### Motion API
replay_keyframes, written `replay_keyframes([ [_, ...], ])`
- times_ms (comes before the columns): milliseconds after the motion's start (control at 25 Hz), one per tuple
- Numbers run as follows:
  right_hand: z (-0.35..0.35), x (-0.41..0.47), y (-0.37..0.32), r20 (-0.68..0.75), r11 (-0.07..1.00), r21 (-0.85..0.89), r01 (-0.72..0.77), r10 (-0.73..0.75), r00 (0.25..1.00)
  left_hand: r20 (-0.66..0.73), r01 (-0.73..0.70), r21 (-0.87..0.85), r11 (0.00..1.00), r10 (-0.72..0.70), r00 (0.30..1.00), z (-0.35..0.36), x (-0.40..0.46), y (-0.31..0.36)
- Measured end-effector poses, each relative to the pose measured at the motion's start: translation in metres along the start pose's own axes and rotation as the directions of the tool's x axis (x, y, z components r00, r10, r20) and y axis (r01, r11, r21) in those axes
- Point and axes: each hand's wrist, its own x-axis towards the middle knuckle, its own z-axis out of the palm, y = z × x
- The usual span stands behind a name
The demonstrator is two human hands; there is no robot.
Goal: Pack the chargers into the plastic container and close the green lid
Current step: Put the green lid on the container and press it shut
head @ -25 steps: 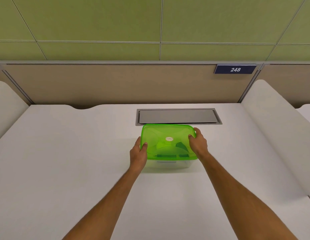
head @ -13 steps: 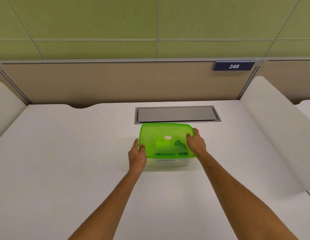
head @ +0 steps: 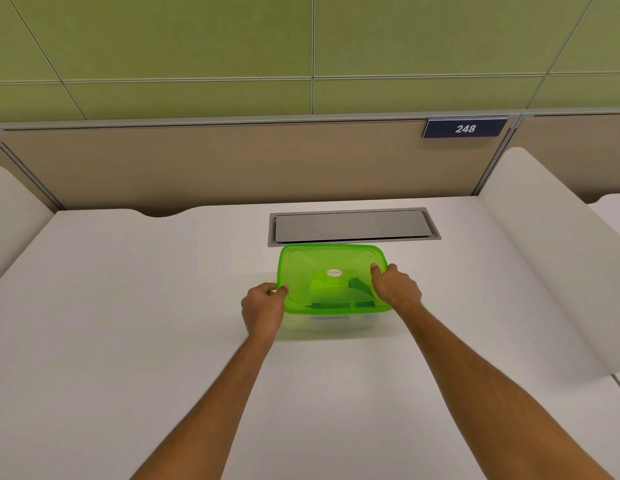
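Observation:
A translucent green lid [head: 329, 265] with a small oval sticker lies on top of the clear plastic container [head: 331, 322] at the middle of the white desk. Dark charger shapes [head: 357, 284] show dimly through the lid. My left hand [head: 263, 306] grips the lid's left edge, thumb on top. My right hand [head: 396, 285] holds the lid's right edge, thumb pressing on the top surface. Both hands rest against the container's sides.
A grey metal cable hatch [head: 353, 225] is set into the white desk [head: 128, 306] just behind the container. A beige partition with a "248" sign [head: 465, 128] stands at the back. White side dividers [head: 543, 254] rise at left and right.
The lid has settled lower and flatter onto the container. Both hands stay on its edges, the left thumb sliding slightly along the left rim.

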Motion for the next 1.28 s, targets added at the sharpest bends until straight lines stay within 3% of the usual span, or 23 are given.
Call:
replay_keyframes([
  [440, -0.003, -0.002, -0.007, -0.084, 0.995, -0.102, 0.000, -0.009, 0.996, 0.027, 0.030, -0.142, 0.989, -0.027, 0.999, -0.009, 0.002, 0.010],
  [640, 0.003, -0.012, -0.002, -0.187, 0.990, -0.138, 0.022, -0.048, 0.981, 0.041, 0.043, -0.082, 0.996, -0.040, 0.998, -0.010, 0.003, 0.007],
  [920, 0.011, -0.012, 0.007, -0.153, 0.999, -0.048, -0.007, -0.001, 0.988, 0.175, 0.135, 0.066, 0.989, -0.145, 0.974, -0.010, -0.003, 0.004],
  [1080, 0.014, -0.015, 0.011, -0.161, 0.998, -0.066, -0.006, -0.004, 0.987, 0.231, 0.095, 0.038, 0.995, -0.102, 0.968, -0.006, -0.008, 0.001],
  [1280, 0.014, -0.017, 0.011, -0.163, 0.996, -0.094, 0.010, -0.025, 0.986, 0.197, 0.074, -0.017, 0.997, -0.069, 0.978, -0.003, -0.007, -0.007],
])
